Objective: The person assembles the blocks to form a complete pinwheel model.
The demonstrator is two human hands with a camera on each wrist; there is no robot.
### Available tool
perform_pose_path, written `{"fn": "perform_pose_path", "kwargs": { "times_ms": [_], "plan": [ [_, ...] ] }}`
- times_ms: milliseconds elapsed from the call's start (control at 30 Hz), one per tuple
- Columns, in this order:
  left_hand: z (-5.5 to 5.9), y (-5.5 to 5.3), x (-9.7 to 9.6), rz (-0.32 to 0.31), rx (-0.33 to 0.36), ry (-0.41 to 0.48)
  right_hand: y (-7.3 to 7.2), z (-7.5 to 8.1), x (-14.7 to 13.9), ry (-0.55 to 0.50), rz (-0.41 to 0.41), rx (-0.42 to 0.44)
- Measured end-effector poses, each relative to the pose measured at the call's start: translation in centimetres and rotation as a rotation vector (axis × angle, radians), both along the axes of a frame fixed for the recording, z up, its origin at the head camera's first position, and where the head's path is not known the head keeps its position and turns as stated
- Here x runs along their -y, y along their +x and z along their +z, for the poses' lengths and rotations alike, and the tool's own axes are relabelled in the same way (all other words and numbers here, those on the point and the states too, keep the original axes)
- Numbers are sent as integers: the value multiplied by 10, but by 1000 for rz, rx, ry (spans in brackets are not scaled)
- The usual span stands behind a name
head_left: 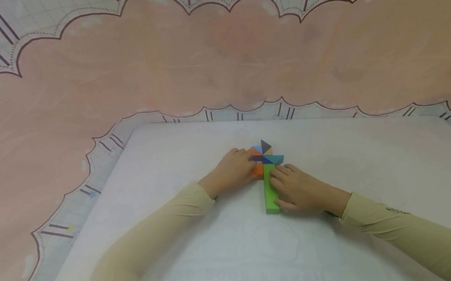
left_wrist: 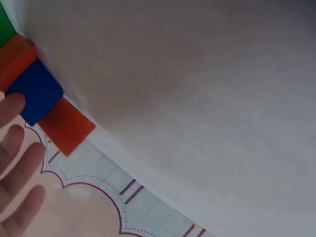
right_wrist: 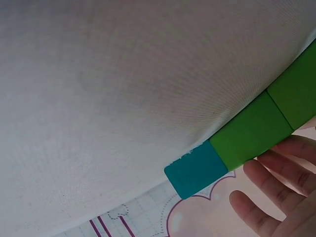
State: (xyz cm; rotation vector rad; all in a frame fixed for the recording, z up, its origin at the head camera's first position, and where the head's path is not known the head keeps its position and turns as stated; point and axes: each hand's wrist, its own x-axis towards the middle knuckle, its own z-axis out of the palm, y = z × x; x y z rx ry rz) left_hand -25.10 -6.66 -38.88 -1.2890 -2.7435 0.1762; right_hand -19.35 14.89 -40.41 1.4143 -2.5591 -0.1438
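Observation:
Near the middle of the white table, colored wooden blocks lie in a pinwheel shape. My left hand (head_left: 233,171) rests its fingers at the left side, touching an orange block (head_left: 258,171) and a blue block (left_wrist: 37,93). A second orange block (left_wrist: 68,127) shows beside the blue one. A teal block (head_left: 276,159), a dark triangular face (head_left: 265,146) and a light blue piece (head_left: 257,148) make up other parts. Below the pinwheel stands a long green stem (head_left: 270,191), two green blocks (right_wrist: 252,131) end to end in the right wrist view. My right hand (head_left: 299,188) touches the stem's right side with its fingertips.
A white tabletop (head_left: 206,263) lies under both forearms. Around it hangs a pink and pale blue patterned cloth (head_left: 216,58) with scalloped outlines. The table's far edge runs just behind the blocks.

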Motion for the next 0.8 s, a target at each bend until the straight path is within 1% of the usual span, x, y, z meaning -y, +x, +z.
{"fn": "perform_pose_path", "kwargs": {
  "times_ms": [100,167,300,367,500,633,800],
  "plan": [
    [0,-2,5,-7,11,-45,0,0,1,-9,5,0],
    [-2,-3,8,-27,9,-60,1,0,1,-15,5,2],
    [-4,-4,9,-62,-1,-34,1,1,1,-19,1,4],
    [-5,-3,8,-68,-8,-17,1,1,1,-20,0,4],
    [-4,-1,4,-38,-16,-12,1,2,1,-15,-3,1],
    [-3,0,0,21,-12,-14,2,2,2,-8,-2,-1],
    [-4,-2,1,41,-16,-8,2,3,2,-11,1,-7]
  ]
}}
